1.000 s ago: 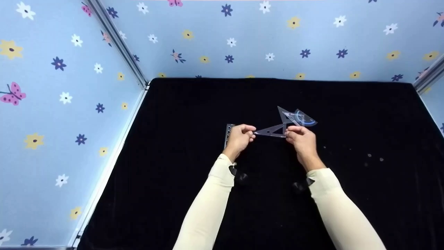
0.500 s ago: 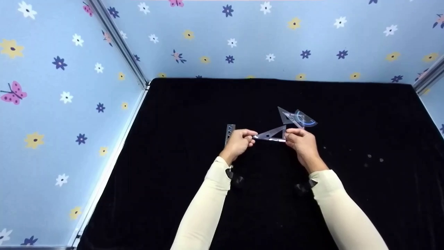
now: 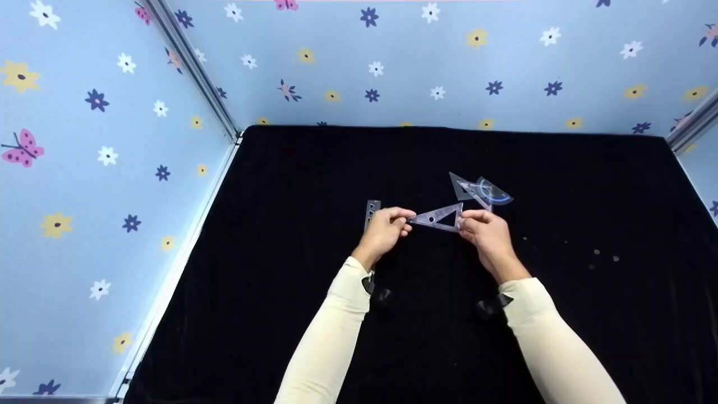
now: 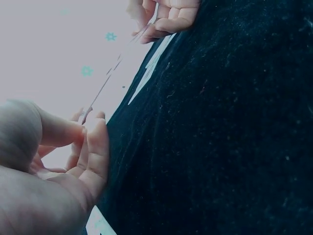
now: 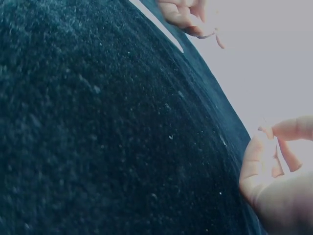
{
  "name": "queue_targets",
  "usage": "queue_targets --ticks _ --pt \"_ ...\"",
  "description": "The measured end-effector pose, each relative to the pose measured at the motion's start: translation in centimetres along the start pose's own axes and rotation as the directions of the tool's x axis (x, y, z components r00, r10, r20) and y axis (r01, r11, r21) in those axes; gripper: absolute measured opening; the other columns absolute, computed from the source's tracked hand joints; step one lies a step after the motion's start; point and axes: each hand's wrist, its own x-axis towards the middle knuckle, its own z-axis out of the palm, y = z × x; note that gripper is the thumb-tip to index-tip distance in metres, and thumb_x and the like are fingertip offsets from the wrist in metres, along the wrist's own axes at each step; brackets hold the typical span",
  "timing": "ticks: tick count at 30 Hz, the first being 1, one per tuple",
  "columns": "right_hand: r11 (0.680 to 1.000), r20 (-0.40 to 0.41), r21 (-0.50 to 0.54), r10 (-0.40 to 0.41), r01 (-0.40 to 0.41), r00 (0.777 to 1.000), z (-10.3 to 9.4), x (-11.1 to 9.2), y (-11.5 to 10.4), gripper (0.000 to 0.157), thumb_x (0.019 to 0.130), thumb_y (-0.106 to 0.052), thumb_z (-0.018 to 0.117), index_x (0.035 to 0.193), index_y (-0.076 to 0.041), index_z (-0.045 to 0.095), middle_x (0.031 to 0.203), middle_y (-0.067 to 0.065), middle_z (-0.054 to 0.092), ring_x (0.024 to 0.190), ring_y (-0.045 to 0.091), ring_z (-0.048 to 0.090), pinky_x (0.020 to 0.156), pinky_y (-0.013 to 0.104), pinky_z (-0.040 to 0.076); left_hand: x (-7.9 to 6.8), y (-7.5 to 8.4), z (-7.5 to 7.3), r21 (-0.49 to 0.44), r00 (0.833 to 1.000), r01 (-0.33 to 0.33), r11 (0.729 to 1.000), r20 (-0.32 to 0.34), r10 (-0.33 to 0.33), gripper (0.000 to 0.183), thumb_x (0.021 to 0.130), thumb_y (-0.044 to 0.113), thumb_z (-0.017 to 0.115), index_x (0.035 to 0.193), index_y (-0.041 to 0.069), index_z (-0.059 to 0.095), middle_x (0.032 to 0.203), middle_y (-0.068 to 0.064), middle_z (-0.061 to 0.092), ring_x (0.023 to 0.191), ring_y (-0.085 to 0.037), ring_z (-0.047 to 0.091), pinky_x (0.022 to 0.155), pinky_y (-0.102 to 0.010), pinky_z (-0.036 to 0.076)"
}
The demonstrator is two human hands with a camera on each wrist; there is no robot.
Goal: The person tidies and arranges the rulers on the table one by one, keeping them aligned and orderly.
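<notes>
A clear plastic set square is stretched between both hands in the head view. My left hand pinches its narrow pointed tip between thumb and fingers. At the other end, my right hand pinches the short side. The left wrist view catches the set square nearly edge-on, raised above the black cloth. Partly hidden behind the left hand lies a clear ruler with cut-out shapes. Beyond the right hand, another clear set square lies partly overlapped with a protractor that has a blue arc.
Black cloth covers the table. Blue flower-patterned panels stand at the back and left, joined by a metal post. A few small pale specks lie on the cloth to the right.
Both hands have drawn the set square slightly toward the person. It has tilted, so its face and cut-outs show more fully. The ruler, protractor and other set square stay put.
</notes>
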Motion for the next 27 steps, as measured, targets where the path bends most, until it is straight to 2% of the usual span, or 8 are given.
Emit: queue_targets --ticks 8,15,21,27 --pt "1.000 0.006 -0.015 0.003 -0.003 1.000 -0.2 -0.5 -0.2 0.024 0.098 0.009 0.068 0.090 -0.013 0.076 0.084 -0.010 0.077 0.082 0.003 0.071 0.077 0.016 0.062 -0.6 -0.2 -0.4 0.009 1.000 0.011 1.000 0.013 -0.011 0.029 0.109 -0.005 0.059 0.131 -0.008 0.078 0.104 -0.017 0.081 0.077 -0.004 0.065 0.072 -0.013 0.056" --pt "0.999 0.010 -0.049 -0.010 0.010 1.000 -0.1 -1.0 -0.1 0.024 0.099 0.009 0.066 0.093 -0.012 0.077 0.084 -0.010 0.077 0.081 0.003 0.071 0.075 0.017 0.062 -1.2 -0.1 -0.7 0.015 1.000 0.008 1.000 -0.005 -0.008 0.024 0.108 -0.004 0.063 0.126 -0.008 0.078 0.104 -0.019 0.081 0.075 -0.003 0.066 0.071 -0.014 0.057" --pt "0.999 0.025 -0.046 -0.013 0.014 1.000 -0.1 -1.6 0.1 0.024 0.100 0.010 0.067 0.096 -0.012 0.074 0.083 -0.011 0.077 0.078 0.002 0.071 0.074 0.017 0.062 -1.8 -0.3 -0.7 0.012 1.000 -0.005 1.000 -0.006 0.005 0.023 0.108 -0.005 0.063 0.125 -0.009 0.078 0.098 -0.012 0.079 0.076 -0.003 0.066 0.072 -0.014 0.057" --pt "0.998 0.040 -0.057 -0.031 0.033 0.999 -0.3 -2.0 0.2 0.020 0.101 0.011 0.067 0.104 -0.008 0.071 0.080 -0.011 0.076 0.077 0.002 0.072 0.073 0.016 0.062 -2.2 -0.2 -0.9 0.018 0.999 -0.037 0.999 0.007 0.037 0.023 0.108 -0.004 0.063 0.125 -0.010 0.078 0.103 -0.018 0.081 0.077 -0.002 0.067 0.073 -0.015 0.058"
